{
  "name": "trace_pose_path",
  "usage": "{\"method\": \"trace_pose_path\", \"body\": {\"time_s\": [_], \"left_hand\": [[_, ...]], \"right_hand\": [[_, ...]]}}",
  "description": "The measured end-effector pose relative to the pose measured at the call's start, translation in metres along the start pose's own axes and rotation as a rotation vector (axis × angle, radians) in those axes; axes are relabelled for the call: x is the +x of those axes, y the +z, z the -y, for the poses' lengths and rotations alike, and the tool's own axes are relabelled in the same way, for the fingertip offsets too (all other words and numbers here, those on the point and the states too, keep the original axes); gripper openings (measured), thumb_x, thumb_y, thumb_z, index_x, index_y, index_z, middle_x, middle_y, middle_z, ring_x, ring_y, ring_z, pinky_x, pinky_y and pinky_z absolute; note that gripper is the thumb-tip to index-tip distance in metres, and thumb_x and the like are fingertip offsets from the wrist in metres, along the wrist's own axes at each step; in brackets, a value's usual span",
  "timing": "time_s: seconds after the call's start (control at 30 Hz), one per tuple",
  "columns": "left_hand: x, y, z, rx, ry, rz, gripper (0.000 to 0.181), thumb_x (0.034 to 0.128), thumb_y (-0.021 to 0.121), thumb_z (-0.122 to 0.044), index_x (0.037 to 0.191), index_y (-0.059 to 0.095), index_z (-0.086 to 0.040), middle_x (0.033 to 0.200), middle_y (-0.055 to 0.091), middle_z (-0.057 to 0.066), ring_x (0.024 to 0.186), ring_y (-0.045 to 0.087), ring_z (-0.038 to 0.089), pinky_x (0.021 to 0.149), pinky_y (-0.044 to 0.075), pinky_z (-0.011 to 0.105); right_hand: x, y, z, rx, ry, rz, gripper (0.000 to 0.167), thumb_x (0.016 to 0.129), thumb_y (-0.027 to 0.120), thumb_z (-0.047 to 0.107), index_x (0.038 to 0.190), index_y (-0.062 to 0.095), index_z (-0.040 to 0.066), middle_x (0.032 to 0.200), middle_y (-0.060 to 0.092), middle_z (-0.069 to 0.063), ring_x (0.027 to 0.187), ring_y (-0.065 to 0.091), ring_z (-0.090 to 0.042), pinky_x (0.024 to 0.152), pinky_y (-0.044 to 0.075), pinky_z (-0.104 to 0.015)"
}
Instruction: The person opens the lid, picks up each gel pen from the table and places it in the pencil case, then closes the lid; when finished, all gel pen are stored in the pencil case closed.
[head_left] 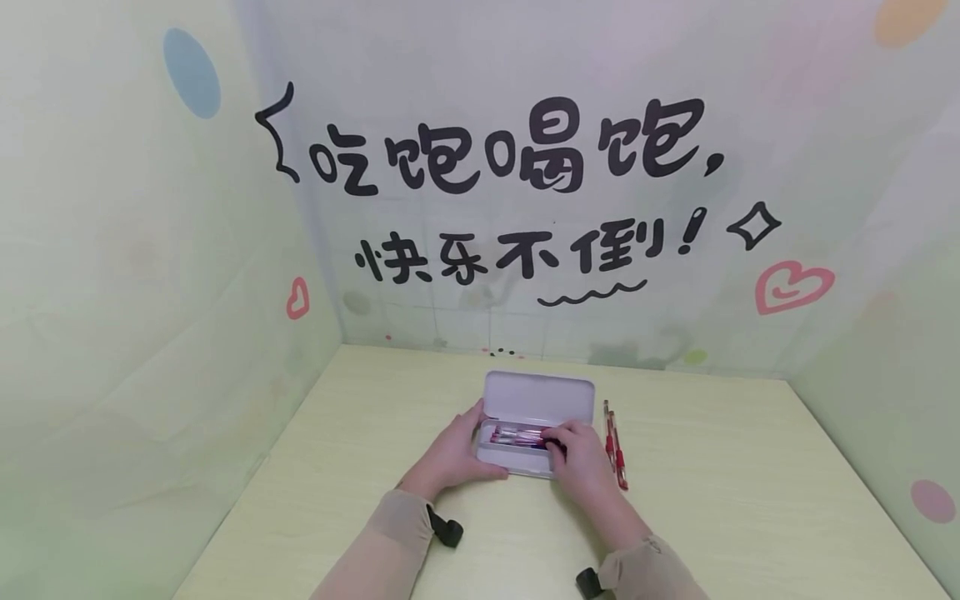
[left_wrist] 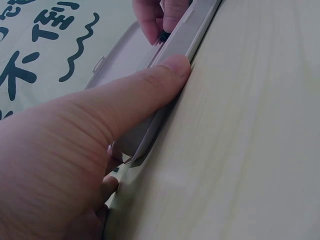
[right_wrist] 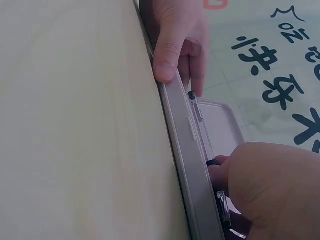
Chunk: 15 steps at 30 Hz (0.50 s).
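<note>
**Left hand [head_left: 453, 454] bracing pencil case [head_left: 517, 458], right hand [head_left: 585, 467] pinching pen [right_wrist: 213, 163]**

On the pale worktop [head_left: 360, 433], a person is steadying an open pencil case between both hands. The left hand is gripping its near end, thumb pressing along the front wall, fingers reaching round behind. The lid [head_left: 540, 397] is leaning back beyond the hands. Inside, just ahead of the right hand's fingertips, several pens [head_left: 513, 435] are lying lengthwise. The right hand is dipping into the case, thumb and fingers apparently pinching a pen with a dark section, though its knuckles are partly hiding the hold. Red pens [head_left: 619, 458] are lying just outside the right hand.

Clean handling is probably depending on the left hand's brace: a case this light could be sliding under a sideways tug. The right hand should be lining the pen up with the compartment, clearing the front wall and avoiding knocking its neighbours crosswise or nudging the lid.
</note>
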<state>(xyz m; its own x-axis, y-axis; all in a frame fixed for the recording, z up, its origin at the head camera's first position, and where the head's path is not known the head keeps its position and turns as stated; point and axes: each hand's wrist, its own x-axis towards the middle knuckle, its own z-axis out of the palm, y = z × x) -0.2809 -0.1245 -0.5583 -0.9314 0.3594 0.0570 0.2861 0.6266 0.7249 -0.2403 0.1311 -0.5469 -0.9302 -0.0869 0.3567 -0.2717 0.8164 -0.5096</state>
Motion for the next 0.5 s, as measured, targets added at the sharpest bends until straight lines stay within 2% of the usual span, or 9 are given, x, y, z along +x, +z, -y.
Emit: {"method": "trace_pose_path", "body": {"time_s": [0.23, 0.5], "left_hand": [[0.0006, -0.0001, 0.0005, -0.007, 0.015, 0.000, 0.141, 0.0681, 0.104, -0.051, 0.178, 0.020, -0.025, 0.174, 0.048, 0.003, 0.167, 0.036, 0.039, 0.142, 0.021, 0.060], [-0.0005, -0.0010, -0.0019, -0.009, -0.004, 0.001, 0.141, 0.0681, 0.104, -0.051, 0.178, 0.021, -0.023, 0.174, 0.049, 0.004, 0.167, 0.032, 0.046, 0.139, 0.025, 0.065]], "right_hand": [[0.0005, -0.0021, 0.0065, -0.026, 0.016, 0.023, 0.019, 0.098, 0.077, 0.007, 0.114, 0.085, 0.015, 0.113, 0.075, -0.006, 0.105, 0.068, -0.032, 0.095, 0.062, -0.054], [0.0011, -0.0020, 0.0056, -0.040, 0.022, 0.031, 0.018, 0.098, 0.078, 0.008, 0.113, 0.085, 0.016, 0.112, 0.076, -0.006, 0.105, 0.066, -0.031, 0.093, 0.061, -0.051]]}}
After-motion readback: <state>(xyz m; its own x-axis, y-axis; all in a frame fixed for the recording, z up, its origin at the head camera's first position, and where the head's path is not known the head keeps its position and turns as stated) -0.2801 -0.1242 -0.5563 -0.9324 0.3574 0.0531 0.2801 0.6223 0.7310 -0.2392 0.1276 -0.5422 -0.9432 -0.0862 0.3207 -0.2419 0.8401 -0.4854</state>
